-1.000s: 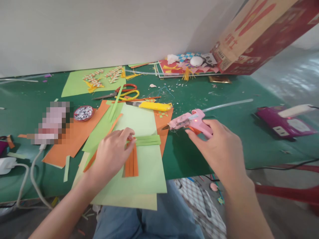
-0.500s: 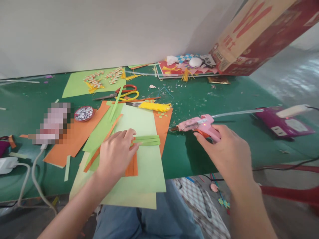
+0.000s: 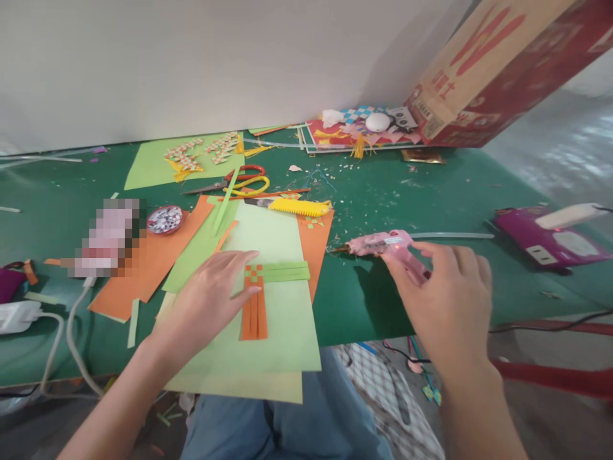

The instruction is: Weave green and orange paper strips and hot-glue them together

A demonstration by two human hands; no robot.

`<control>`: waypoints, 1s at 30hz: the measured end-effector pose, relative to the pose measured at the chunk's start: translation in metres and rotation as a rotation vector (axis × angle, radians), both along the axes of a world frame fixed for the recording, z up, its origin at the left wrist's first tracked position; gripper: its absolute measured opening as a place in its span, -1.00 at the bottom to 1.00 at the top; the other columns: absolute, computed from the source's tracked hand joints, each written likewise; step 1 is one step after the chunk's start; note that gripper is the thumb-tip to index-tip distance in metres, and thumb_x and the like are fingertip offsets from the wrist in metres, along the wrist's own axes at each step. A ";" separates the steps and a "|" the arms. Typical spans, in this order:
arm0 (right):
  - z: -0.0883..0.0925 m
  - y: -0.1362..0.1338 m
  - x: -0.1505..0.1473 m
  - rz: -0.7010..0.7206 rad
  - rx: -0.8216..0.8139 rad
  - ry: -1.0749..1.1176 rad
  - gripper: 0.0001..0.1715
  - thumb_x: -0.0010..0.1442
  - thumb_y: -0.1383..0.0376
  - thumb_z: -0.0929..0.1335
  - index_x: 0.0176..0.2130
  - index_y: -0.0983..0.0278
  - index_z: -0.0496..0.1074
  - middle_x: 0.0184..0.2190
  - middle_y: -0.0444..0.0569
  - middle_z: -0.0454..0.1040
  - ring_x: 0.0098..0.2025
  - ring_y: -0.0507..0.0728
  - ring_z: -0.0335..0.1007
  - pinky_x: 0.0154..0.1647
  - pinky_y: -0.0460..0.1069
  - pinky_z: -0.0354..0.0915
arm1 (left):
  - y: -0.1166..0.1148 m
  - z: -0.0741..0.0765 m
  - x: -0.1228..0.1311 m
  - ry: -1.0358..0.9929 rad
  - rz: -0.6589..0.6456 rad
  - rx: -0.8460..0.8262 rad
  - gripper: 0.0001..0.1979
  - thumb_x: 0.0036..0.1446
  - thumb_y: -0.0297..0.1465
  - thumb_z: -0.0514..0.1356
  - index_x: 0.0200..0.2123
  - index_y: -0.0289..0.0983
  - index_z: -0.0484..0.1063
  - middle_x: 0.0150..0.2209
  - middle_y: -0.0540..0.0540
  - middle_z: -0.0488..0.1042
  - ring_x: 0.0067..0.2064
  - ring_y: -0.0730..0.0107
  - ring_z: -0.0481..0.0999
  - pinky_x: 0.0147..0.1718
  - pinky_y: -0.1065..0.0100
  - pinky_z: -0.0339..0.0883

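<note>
In the head view, my right hand [image 3: 445, 300] grips the handle of a pink hot glue gun [image 3: 376, 244]. A clear glue stick [image 3: 454, 236] pokes out of its back, and its nozzle points left, just off the paper. My left hand [image 3: 205, 297] is open, thumb and fingers apart, beside a small woven paper piece [image 3: 286, 271]. Its slit green strips run right and its orange strips run toward me, crossing in a checkered corner. The piece lies on a pale green sheet [image 3: 287, 335]. Orange paper [image 3: 320, 255] shows under that sheet's right edge.
Behind the sheet lie a yellow-handled cutter [image 3: 299, 207] and scissors [image 3: 249, 182]. To the left are a round tin of small bits [image 3: 165, 219], a blurred phone [image 3: 108, 236] and a white cable [image 3: 64, 332]. A purple power strip [image 3: 548, 236] sits right; a red-brown bag [image 3: 483, 83] stands behind.
My left hand has opened and drawn left off the woven corner, uncovering its checks. The glue gun, still in my right hand, sits slightly lower and its glue stick is more level.
</note>
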State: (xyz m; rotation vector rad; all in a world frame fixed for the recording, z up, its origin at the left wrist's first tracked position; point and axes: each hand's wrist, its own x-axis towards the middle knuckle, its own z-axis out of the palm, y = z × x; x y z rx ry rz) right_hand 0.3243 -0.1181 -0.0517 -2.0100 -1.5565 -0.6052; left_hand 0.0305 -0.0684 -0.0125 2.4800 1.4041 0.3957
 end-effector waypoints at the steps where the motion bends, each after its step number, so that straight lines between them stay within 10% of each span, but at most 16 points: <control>1: 0.003 -0.001 -0.002 0.011 0.026 -0.001 -0.45 0.24 -0.05 0.20 -0.23 0.35 0.44 -0.35 0.20 0.44 -0.30 0.27 0.28 -0.26 0.16 0.28 | 0.000 -0.002 0.001 0.004 -0.015 -0.002 -0.62 0.21 -0.29 0.14 0.09 -0.19 0.31 0.02 -0.13 0.49 0.08 0.17 0.44 0.05 0.12 0.33; 6: 0.017 -0.005 -0.017 0.119 0.067 0.078 -0.79 0.20 0.23 0.32 -0.22 0.31 0.42 -0.29 0.18 0.49 -0.23 0.27 0.34 -0.19 0.14 0.30 | -0.001 0.000 0.006 -0.033 -0.038 -0.023 -0.62 0.20 -0.37 0.15 0.10 -0.18 0.29 -0.06 -0.11 0.51 0.03 0.19 0.45 0.00 0.12 0.35; 17: 0.022 -0.012 -0.085 0.587 -0.071 0.526 -0.82 0.21 0.36 0.29 -0.43 0.25 0.41 -0.47 -0.05 0.49 -0.38 0.07 0.38 -0.40 -0.04 0.26 | 0.004 0.005 0.012 -0.630 0.239 -0.363 -0.69 -0.02 -0.32 0.30 -0.15 -0.21 0.49 -0.31 -0.06 0.51 -0.21 0.33 0.53 -0.20 0.33 0.45; 30: 0.029 0.009 -0.129 0.552 -0.434 1.310 -0.78 0.01 0.20 0.41 -0.55 0.27 0.42 -0.66 -0.20 0.34 -0.62 -0.06 0.08 -0.61 -0.11 0.07 | -0.004 0.010 0.023 -0.858 0.300 -0.466 -0.73 -0.03 -0.31 0.31 -0.21 -0.23 0.51 -0.28 -0.09 0.52 -0.21 0.34 0.50 -0.30 0.39 0.42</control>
